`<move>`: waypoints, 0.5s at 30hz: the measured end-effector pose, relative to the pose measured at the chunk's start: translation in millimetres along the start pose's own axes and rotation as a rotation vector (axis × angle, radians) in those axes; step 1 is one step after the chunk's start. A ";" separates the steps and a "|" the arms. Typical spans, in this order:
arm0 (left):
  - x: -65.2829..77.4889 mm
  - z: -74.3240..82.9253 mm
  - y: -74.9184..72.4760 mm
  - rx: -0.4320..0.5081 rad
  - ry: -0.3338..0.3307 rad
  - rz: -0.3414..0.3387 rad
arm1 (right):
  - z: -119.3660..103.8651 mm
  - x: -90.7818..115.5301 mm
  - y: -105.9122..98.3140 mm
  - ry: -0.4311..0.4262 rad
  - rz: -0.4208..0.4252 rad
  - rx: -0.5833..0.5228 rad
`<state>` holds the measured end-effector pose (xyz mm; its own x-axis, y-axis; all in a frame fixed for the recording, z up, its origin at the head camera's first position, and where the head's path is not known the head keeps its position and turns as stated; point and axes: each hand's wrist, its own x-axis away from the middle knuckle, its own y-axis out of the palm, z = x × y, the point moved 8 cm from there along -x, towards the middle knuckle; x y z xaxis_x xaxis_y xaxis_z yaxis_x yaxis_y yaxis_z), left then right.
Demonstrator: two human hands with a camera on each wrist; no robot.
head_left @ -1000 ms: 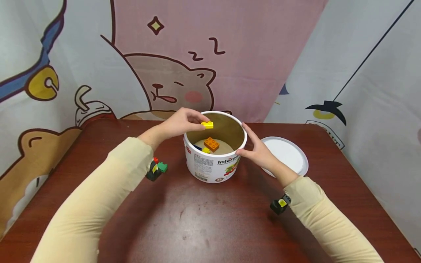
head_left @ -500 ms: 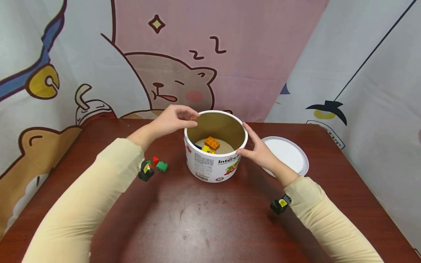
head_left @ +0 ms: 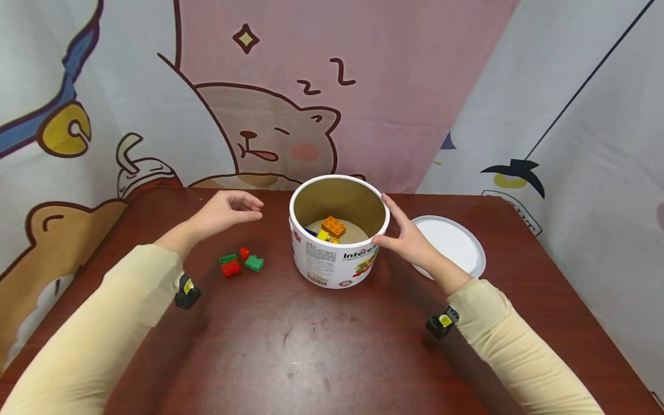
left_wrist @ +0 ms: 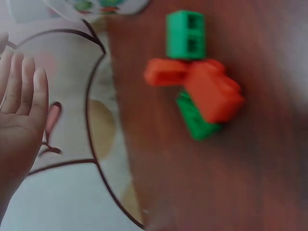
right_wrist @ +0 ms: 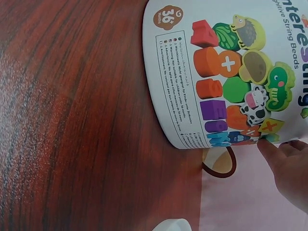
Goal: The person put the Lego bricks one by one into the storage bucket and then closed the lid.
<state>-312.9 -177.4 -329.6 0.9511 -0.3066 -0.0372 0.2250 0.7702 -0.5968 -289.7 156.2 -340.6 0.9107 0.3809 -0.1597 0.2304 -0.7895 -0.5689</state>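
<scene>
Left hand [head_left: 215, 214] moved away from white printed tub [head_left: 332, 266].

The tub [head_left: 337, 268] beside the right grip [head_left: 410, 242] reads "Interest…", partly covered, with "…gnitive String Beads" beneath. Lower than the grip, a badge [right_wrist: 169, 17] says "36+ Months"; a panel [right_wrist: 175, 86] includes "Warning: Not suitable for children under 36 months". Behind, left of the grip, the curtain [head_left: 404, 57] shows two Zs.
</scene>
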 end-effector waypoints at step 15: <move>30.2 -79.6 17.7 0.004 -0.119 -0.026 | 0.9 -0.2 0.8 0.011 0.000 0.001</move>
<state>-297.1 -217.5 -405.1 0.9633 -0.2579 0.0739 0.2504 0.7654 -0.5929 -290.0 156.0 -341.8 0.9146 0.3752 -0.1509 0.2296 -0.7890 -0.5699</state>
